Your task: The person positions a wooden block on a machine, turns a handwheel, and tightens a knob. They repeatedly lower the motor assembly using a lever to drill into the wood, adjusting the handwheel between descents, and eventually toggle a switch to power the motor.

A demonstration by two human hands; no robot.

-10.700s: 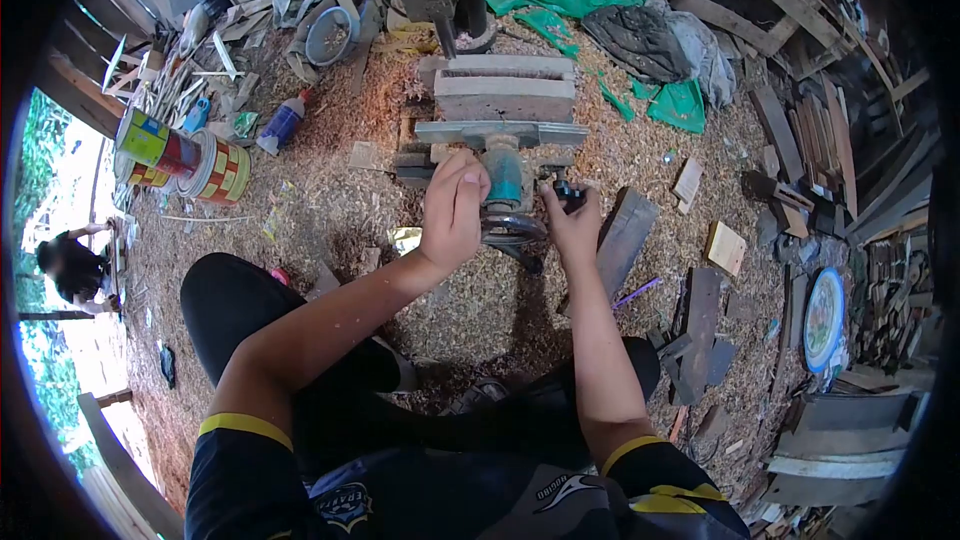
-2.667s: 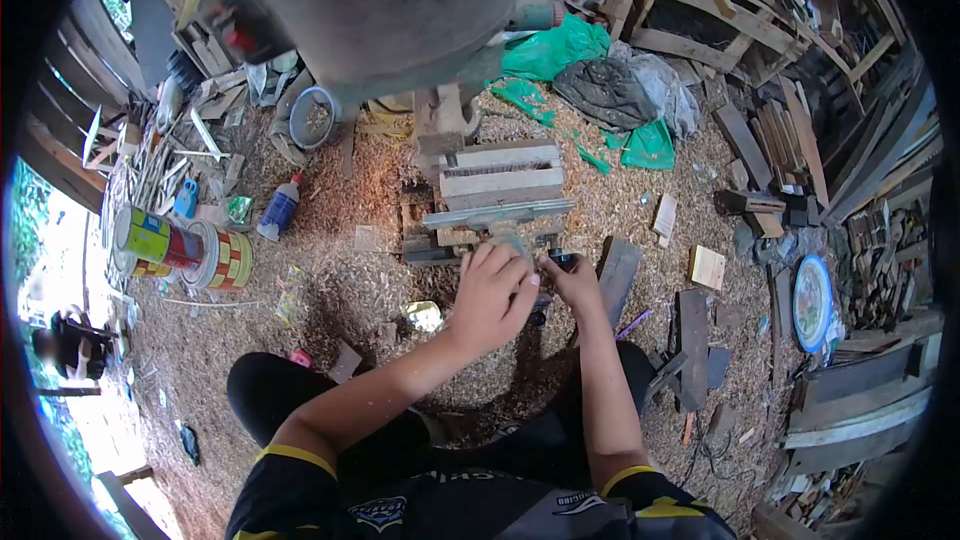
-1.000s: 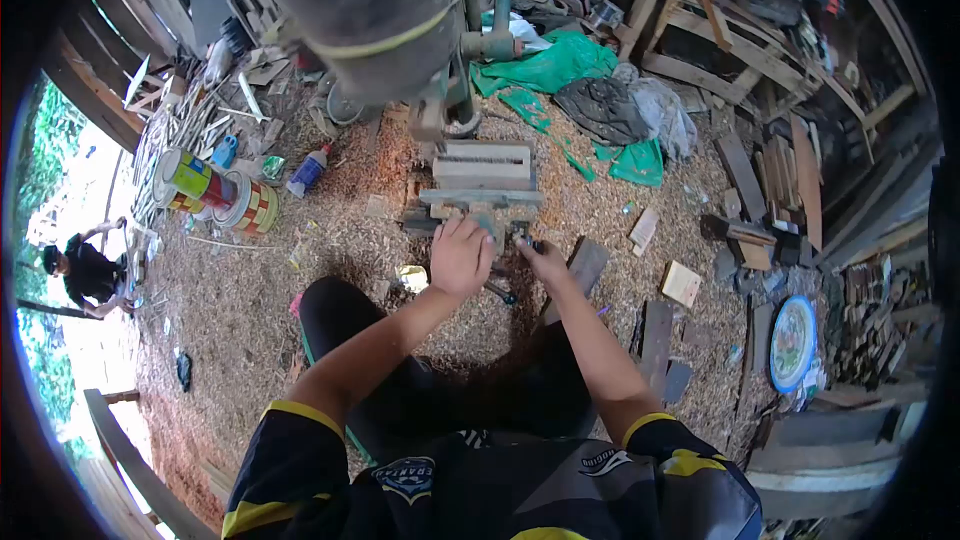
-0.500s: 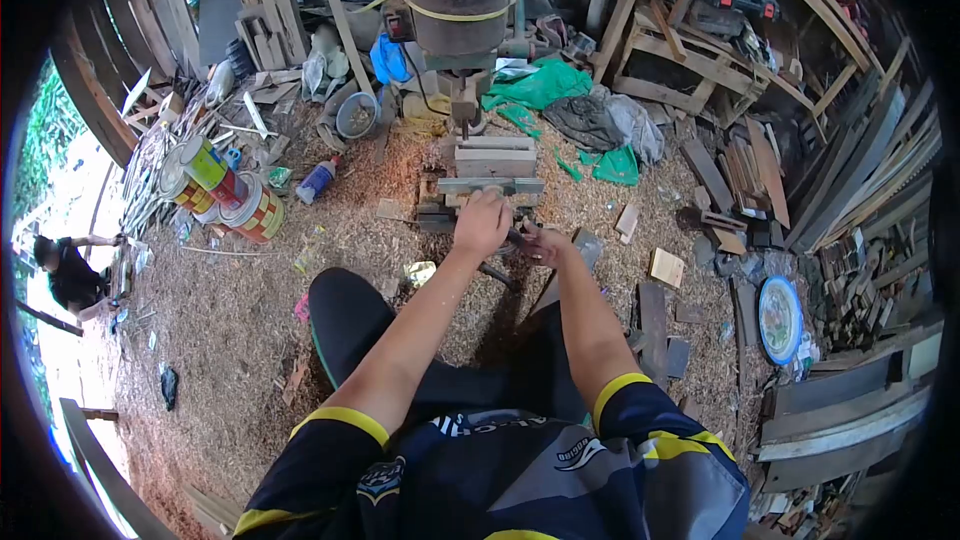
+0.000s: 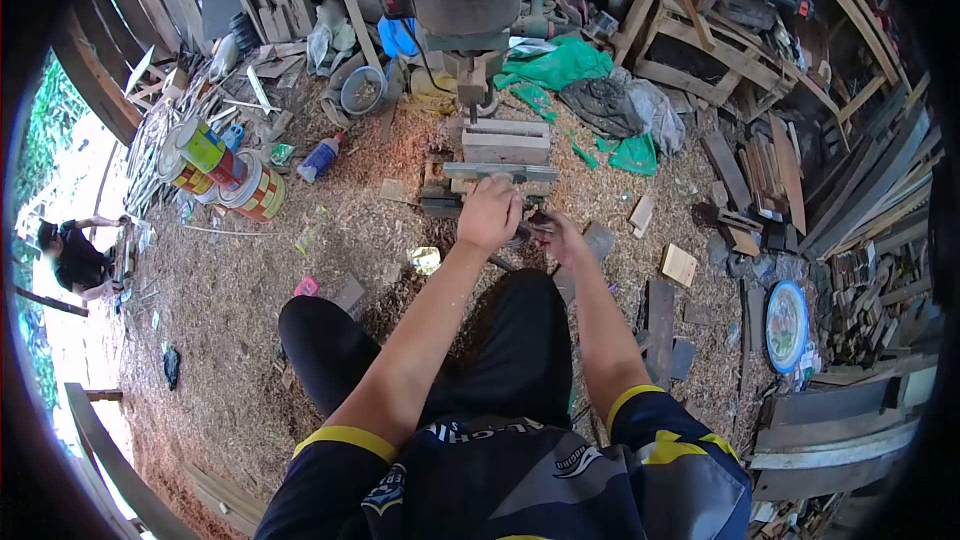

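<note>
A wooden block (image 5: 505,147) lies across the machine vise (image 5: 500,173), behind its metal jaw bar. Above the block hangs the drill head (image 5: 472,80) of an upright machine, with its bit apart from the wood. My left hand (image 5: 490,212) is closed over the near end of the vise, knuckles up; its fingertips are partly hidden. Just to the right and lower, my right hand (image 5: 560,238) has its fingers curled round a dark handle (image 5: 525,232) at the vise's front. Much of that handle is covered by my hands.
Wood shavings cover the ground. Paint cans (image 5: 250,190) and a bottle (image 5: 320,157) stand or lie at left. Loose boards (image 5: 660,325), a wood block (image 5: 679,265) and a round blue-rimmed tray (image 5: 787,325) are at right. Another person (image 5: 78,255) sits far left.
My right hand has shifted slightly at the handle, and my left hand has stayed at the vise. My knees have moved left, and the view has tilted a little.
</note>
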